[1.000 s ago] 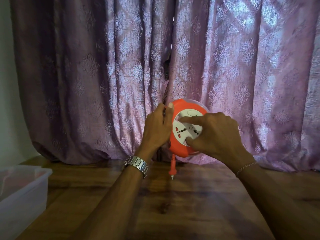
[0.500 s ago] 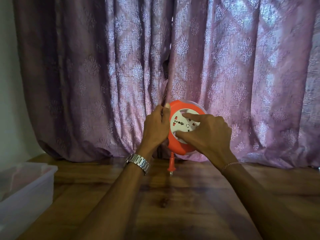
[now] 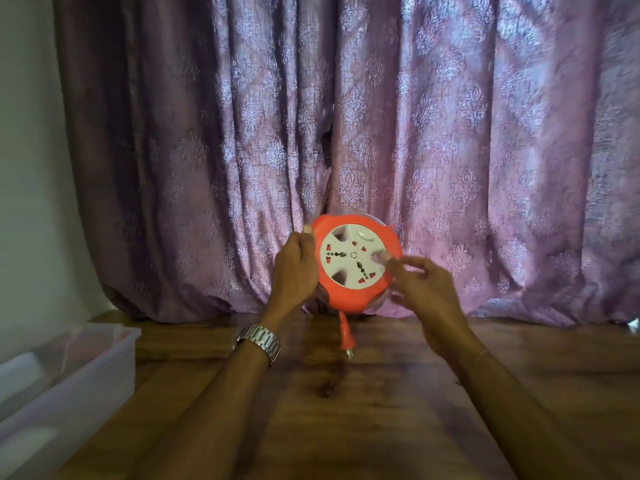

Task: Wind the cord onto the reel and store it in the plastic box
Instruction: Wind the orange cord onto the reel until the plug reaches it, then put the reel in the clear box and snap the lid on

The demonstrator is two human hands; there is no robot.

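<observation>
**Reel held upright, plug still dangling**

The plastic box (image 3: 69, 372) is seen at far left on the table (image 3: 381, 427). The reel (image 3: 356, 263) is gripped at its left rim by the left hand (image 3: 294, 271); the right hand (image 3: 420, 285) is blurred, fingers curled at the white face, hold unclear. The hanging plug (image 3: 345, 336) could snag if left unwound. No writing is legible.
</observation>
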